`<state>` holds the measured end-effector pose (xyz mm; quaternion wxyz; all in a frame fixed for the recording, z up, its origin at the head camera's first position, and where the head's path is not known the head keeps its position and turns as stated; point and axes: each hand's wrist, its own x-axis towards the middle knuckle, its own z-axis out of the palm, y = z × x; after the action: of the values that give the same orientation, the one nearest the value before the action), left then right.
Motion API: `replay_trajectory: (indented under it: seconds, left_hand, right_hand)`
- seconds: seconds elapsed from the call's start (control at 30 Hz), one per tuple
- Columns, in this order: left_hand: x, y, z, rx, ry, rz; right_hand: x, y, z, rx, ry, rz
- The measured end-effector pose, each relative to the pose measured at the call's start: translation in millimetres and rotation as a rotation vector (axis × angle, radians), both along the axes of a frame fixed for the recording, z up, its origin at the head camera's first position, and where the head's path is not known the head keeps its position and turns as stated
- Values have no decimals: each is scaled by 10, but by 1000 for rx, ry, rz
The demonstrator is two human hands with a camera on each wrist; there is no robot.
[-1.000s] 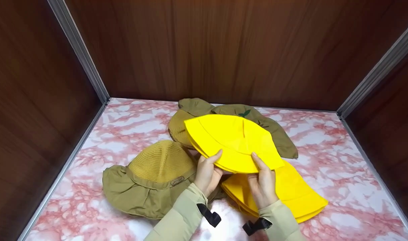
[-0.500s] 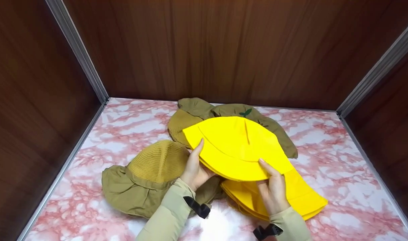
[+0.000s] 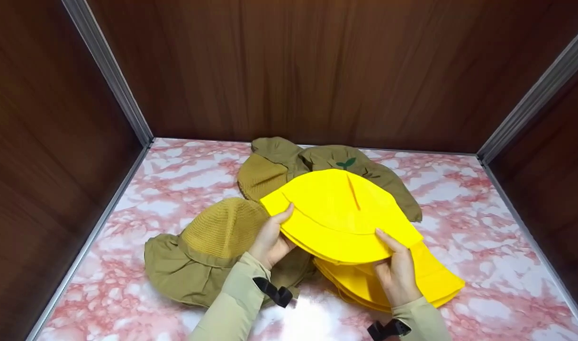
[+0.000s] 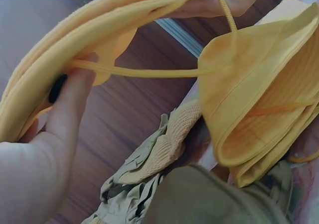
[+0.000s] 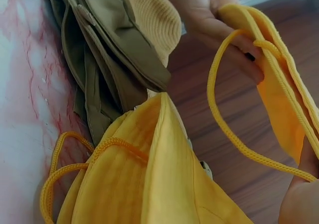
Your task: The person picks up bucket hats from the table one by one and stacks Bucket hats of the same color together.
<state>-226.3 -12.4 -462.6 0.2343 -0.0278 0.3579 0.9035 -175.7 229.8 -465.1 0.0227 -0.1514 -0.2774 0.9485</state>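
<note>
Both hands hold a yellow bucket hat [image 3: 341, 208], folded flat, above the table. The left hand [image 3: 273, 237] grips its brim at the left, thumb on top and fingers beneath. At the lower right of the brim, the right hand [image 3: 395, 267] pinches it the same way. A yellow cord [image 4: 149, 71] hangs from the held hat in the left wrist view. Under the right hand lies a second folded yellow bucket hat [image 3: 440, 279]. Left of the left hand lies an olive sun hat [image 3: 227, 232] with a woven crown and a small label.
Behind the held hat lie another olive hat with a woven crown [image 3: 260, 177] and an olive piece with a green sprout mark [image 3: 388, 182], partly covered. The pink-and-white marbled table [image 3: 175, 166] is bounded by brown wood-grain panels [image 3: 289, 71] with metal corner strips.
The held yellow hat has come slightly down and toward the person. The left hand has shifted left along the brim, the right hand right and down, so they are farther apart.
</note>
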Motion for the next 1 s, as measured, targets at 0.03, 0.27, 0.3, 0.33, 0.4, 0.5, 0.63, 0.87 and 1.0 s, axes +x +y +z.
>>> replay_trajectory:
  seconds: [0.03, 0.27, 0.3, 0.33, 0.4, 0.5, 0.63, 0.87, 1.0]
  left_hand:
    - [6, 15, -4, 5, 0, 9]
    - [61, 126, 15, 32, 18, 46]
    - [69, 137, 21, 35, 22, 50]
    - [77, 146, 29, 36, 25, 54]
    - [92, 154, 39, 35, 30, 59]
    - [104, 150, 44, 34, 44, 66]
    - [97, 123, 36, 36, 61, 71]
    - [97, 134, 3, -8, 92, 95]
    - [123, 182, -23, -70, 113, 74]
  right_hand:
    - [1, 7, 3, -9, 2, 3]
    - [12, 96, 63, -51, 20, 0]
    - [16, 111, 78, -38, 19, -7]
    - [21, 130, 90, -19, 21, -9]
    - [35, 169, 114, 27, 15, -16]
    - [64, 241, 135, 94, -4, -21]
    - [105, 347, 123, 153, -34, -31]
    - [202, 550, 82, 256, -88, -38]
    - [243, 678, 66, 283, -70, -20]
